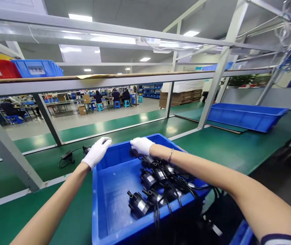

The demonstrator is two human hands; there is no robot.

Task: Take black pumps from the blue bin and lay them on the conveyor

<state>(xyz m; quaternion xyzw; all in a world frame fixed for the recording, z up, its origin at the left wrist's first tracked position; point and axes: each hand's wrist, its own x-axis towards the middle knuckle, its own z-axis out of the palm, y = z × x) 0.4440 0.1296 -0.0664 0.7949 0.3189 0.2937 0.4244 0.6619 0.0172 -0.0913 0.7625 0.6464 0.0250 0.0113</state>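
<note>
A blue plastic bin stands in front of me, its right side filled with several black pump-like units with white labels and black cables. My right hand, in a white glove, is closed on a dark unit at the bin's far end; the glove partly hides it. Just outside the far left rim is my gloved left hand, its fingers lightly bent and nothing visible in them. Behind it, partly covered, lies a small black part, with a cable leading to a black adapter-like box on the green surface.
A white frame post rises at the left and another post at the right. A long blue bin stands on the green table. Red and blue boxes sit on the shelf. People work far behind.
</note>
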